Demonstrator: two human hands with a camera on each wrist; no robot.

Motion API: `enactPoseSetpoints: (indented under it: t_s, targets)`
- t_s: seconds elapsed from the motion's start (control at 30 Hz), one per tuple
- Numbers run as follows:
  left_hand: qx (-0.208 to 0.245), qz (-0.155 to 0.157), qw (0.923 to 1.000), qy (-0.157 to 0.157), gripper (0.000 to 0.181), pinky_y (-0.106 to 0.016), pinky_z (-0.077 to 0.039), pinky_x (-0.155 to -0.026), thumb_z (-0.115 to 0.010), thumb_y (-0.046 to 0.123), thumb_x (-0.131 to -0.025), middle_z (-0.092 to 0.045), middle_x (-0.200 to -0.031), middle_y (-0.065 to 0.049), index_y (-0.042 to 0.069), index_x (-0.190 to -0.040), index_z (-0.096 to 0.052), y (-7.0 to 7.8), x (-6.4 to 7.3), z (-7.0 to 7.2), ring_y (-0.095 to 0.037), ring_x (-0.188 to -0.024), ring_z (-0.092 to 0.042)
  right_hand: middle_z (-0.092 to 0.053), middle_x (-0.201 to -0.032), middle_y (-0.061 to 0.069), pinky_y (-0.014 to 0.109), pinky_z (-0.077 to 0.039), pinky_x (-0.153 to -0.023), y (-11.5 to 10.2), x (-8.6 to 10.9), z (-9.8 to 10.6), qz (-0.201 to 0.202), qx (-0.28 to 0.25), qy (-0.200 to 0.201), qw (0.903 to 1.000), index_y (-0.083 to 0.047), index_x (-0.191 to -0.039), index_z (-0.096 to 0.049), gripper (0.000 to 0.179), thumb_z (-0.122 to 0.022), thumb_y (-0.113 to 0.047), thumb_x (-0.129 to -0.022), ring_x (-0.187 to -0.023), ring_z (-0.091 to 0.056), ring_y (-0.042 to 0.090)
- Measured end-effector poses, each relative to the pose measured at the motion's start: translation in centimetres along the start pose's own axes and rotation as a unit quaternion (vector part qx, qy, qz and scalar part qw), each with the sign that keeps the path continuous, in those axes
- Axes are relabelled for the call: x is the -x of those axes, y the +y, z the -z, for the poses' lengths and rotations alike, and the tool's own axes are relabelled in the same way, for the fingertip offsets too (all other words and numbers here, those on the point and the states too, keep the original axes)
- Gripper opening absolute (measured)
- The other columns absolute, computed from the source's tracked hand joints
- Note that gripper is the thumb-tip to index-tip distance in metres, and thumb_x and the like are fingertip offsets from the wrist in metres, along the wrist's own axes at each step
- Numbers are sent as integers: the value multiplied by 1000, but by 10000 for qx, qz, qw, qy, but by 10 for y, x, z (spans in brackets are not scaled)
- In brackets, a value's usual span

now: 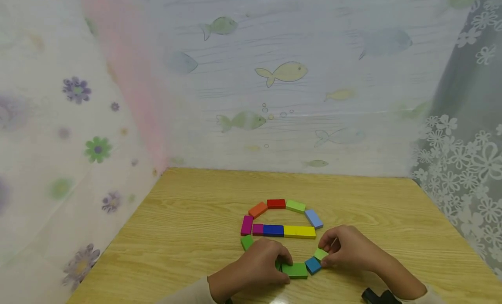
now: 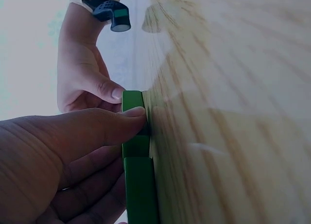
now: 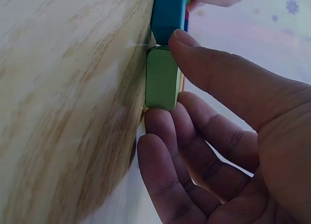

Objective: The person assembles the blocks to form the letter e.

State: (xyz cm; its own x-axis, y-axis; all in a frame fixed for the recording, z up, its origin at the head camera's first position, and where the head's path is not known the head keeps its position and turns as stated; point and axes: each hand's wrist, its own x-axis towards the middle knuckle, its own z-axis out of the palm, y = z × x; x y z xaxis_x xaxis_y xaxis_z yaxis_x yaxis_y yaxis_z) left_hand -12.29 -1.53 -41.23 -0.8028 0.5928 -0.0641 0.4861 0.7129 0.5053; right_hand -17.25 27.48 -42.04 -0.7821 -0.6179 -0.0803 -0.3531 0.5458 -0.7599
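Flat coloured blocks form a rounded outline on the table. At its near edge my left hand [image 1: 262, 264] pinches a green block [image 1: 297, 271] by its left end, thumb on the near side and fingers at the far side. To the right, my right hand [image 1: 350, 250] holds a light green block [image 1: 320, 254] between thumb and fingertips. In the right wrist view its end stands close against a blue block [image 3: 167, 17], with the thumb tip at the joint. Another green block [image 1: 247, 242] shows beyond my left hand, which partly hides that side.
Across the middle runs a straight row of magenta, dark blue [image 1: 273, 231] and yellow [image 1: 299, 231] blocks. Magenta [image 1: 246, 225], orange [image 1: 257, 210], red [image 1: 276, 204], light green [image 1: 296, 206] and pale blue [image 1: 313, 218] blocks arch behind it. Printed curtains enclose the wooden table [image 1: 188, 217].
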Motion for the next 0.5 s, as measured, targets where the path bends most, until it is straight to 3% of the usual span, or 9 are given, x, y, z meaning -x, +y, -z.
enactPoseSetpoints:
  t_s: [0.5]
  targets:
    - [-12, 21, 10000, -27, 24, -18, -48, -82, -91, 33, -80, -70, -90, 27, 27, -101, -81, 2, 1, 0, 10, -83, -57, -71, -93, -1, 25, -57, -71, 0, 1, 1, 59, -106, -78, 9999, -17, -100, -75, 29, -92, -27, -78, -81, -70, 11]
